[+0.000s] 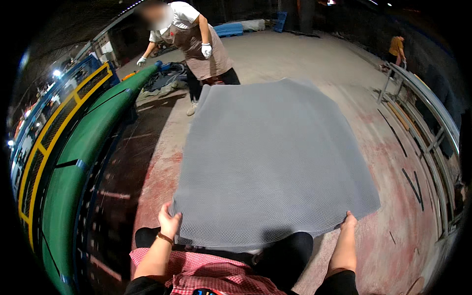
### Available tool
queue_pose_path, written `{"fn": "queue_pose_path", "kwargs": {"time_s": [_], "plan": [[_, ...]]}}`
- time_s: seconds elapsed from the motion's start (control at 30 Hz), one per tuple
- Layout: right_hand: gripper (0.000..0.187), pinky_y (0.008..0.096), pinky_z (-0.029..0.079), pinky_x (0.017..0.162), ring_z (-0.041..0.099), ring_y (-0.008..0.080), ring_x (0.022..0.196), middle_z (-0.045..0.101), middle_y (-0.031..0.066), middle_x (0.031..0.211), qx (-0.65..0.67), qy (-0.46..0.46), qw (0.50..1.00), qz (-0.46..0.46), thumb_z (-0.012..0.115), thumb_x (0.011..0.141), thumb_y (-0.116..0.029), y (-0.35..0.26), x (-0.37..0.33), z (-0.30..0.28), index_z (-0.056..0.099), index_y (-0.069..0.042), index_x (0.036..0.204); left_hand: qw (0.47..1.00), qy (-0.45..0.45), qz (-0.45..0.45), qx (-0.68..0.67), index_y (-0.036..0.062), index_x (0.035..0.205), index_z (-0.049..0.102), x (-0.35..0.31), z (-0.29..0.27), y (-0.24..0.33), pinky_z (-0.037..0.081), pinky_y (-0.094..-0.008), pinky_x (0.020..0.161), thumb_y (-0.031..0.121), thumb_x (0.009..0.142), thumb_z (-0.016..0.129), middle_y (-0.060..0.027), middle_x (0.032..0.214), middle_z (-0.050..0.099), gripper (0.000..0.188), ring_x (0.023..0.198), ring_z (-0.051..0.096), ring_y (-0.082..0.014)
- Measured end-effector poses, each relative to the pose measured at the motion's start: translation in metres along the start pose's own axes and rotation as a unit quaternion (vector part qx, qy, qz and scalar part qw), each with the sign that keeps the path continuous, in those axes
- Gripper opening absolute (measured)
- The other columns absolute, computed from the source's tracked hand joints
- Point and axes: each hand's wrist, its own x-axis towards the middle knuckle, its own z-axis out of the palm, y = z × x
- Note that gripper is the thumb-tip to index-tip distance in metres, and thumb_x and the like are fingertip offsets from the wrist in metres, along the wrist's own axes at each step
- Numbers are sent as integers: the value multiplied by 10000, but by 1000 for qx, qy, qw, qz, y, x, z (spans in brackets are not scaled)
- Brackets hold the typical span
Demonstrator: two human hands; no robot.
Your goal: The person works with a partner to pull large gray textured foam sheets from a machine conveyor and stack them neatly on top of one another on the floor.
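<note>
A large grey sheet of textured mesh-like material spreads out in front of me, its near edge close to my knees. My left hand grips its near left corner, thumb on top and fingers curled at the edge. On the other side, my right hand pinches the near edge a little in from the right corner, with the fingers hidden underneath. Fine diamond-like ridges cover the sheet. Its far edge lies near the feet of a co-worker.
A co-worker in apron and white gloves stands beyond the sheet, beside a green conveyor belt with a yellow-framed guard. Metal frames stand at right, dark strips on the floor. Another person is far right.
</note>
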Motion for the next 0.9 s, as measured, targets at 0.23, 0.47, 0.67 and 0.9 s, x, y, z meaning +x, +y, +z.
{"fn": "queue_pose_path", "kwargs": {"time_s": [0.23,0.47,0.67,0.9], "plan": [[319,334,441,726,543,245,820,566,153,963,-186,-7,965,-183,602,742,-62,16,-35,-25,489,82,1003,985,102,30,136,-16,1057,467,-6,-32,-36,431,-292,766,-4,626,638,-154,906,583,464,872,561,-221],[403,396,428,799,549,339,882,542,206,968,-672,158,719,-85,628,687,-169,36,-40,-25,496,27,1013,917,87,-314,-229,-45,1069,443,8,18,-51,480,-330,662,-101,588,575,-141,919,564,502,766,571,-232],[344,394,376,821,482,327,918,508,196,945,-514,-23,785,-344,585,622,-45,40,-107,46,490,23,946,940,-237,207,-129,30,1191,420,3,133,139,463,-258,706,-45,612,500,-118,1093,528,589,811,551,-152],[269,255,390,627,417,126,658,434,28,718,-341,-330,824,-310,584,631,14,82,-191,99,488,3,882,739,-584,326,82,141,1173,482,-59,211,127,439,-386,724,-64,556,470,-148,953,586,650,865,559,-291]]}}
